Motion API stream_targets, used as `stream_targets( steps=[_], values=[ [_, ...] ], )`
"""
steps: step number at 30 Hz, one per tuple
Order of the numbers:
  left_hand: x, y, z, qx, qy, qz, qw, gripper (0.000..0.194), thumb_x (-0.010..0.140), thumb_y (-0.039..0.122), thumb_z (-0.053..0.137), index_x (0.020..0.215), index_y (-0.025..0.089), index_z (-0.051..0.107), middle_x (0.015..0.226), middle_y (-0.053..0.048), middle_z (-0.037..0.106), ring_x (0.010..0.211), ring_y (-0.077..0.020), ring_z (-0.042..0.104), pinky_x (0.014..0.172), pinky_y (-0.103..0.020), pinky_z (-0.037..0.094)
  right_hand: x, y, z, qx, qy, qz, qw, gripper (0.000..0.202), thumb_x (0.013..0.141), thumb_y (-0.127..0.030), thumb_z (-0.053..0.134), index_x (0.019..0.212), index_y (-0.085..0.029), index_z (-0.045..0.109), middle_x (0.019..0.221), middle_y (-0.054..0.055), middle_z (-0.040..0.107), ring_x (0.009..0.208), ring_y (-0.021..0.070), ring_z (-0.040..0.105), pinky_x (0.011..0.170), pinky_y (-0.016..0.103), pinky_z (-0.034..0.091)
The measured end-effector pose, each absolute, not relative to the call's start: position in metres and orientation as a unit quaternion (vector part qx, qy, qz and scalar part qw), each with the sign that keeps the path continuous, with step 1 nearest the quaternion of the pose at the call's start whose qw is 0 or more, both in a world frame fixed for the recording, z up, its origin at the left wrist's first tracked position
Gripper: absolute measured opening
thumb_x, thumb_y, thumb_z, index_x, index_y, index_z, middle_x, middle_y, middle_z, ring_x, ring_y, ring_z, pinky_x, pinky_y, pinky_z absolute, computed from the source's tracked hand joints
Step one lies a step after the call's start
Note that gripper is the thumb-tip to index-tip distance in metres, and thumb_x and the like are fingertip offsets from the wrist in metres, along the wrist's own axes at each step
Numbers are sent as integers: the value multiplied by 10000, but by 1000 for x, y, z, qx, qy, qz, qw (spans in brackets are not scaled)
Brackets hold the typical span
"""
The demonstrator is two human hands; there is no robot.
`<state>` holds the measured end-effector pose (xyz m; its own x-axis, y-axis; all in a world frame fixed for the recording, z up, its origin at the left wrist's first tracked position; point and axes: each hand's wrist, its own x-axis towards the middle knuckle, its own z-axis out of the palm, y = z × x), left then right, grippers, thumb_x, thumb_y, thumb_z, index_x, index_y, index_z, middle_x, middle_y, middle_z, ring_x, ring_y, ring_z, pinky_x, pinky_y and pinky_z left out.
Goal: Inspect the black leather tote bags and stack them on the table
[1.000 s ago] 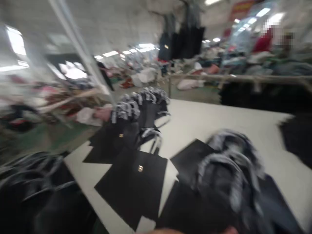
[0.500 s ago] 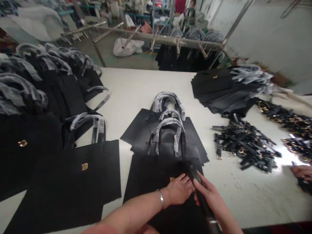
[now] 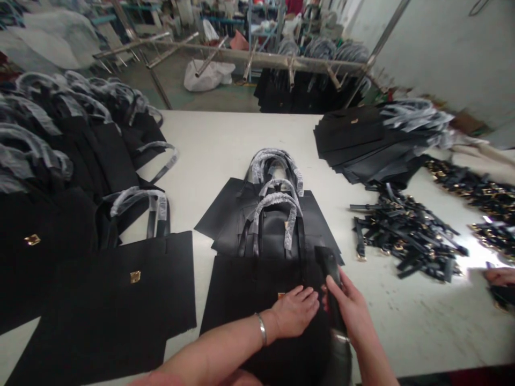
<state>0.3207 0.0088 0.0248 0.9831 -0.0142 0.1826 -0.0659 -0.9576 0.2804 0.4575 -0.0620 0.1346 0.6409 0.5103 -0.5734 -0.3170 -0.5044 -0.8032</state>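
While L hand (image 3: 295,312) lies flat, fingers extended, on black bag (image 3: 237,289) by gold clasp (image 3: 280,295) at table's (image 3: 209,134) near edge, R hand (image 3: 348,305) grips dark tool-like item (image 3: 328,260), now shifted R, apart from L fingers; work thus apparently sits nearer bag's R side.

Left hand (image 3: 295,312) resting flat on bag (image 3: 237,289), right hand (image 3: 350,305) gripping long black thing (image 3: 335,313), messy strap pile (image 3: 408,236) sitting off right.
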Motion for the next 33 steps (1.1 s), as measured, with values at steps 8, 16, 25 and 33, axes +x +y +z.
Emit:
stream_targets(
  steps=[8, 16, 25, 33],
  values=[
    [343, -2, 23, 982, -15, 109, 154, 389, 961, 239, 369, 1273, 79, 539, 1350, -134, 535, 1289, -253, 448, 1095, -392, 307, 456, -116, 142, -759, -11, 452, 469, 982, 651, -574, 767, 1438, -139, 372, 628, -23, 672, 456, 159, 555, 410, 263, 470],
    [345, 5, 36, 962, -60, 79, 255, 224, 885, 212, 529, 1067, 138, 635, 1099, -104, 651, 1108, -203, 555, 1010, -342, 406, 433, -122, 143, -759, -13, 476, 445, 1008, 657, -591, 762, 1479, -200, 329, 656, -19, 678, 510, 182, 576, 451, 281, 491],
    [206, 54, 29, 960, 143, 127, 205, 355, 950, 167, 449, 1298, 171, 520, 1302, -85, 587, 1265, -191, 474, 1085, -408, 378, 374, -84, 115, -734, -137, 540, 389, 888, 750, -575, 665, 1481, -179, 353, 551, -51, 612, 477, 177, 557, 422, 276, 467],
    [209, 50, 18, 964, 123, 125, 198, 374, 931, 182, 495, 1303, 153, 511, 1336, -78, 568, 1305, -201, 449, 1134, -413, 335, 365, -18, 120, -753, -209, 488, 389, 773, 794, -544, 626, 1453, -201, 409, 527, -59, 600, 460, 169, 560, 468, 287, 498]
  ],
)
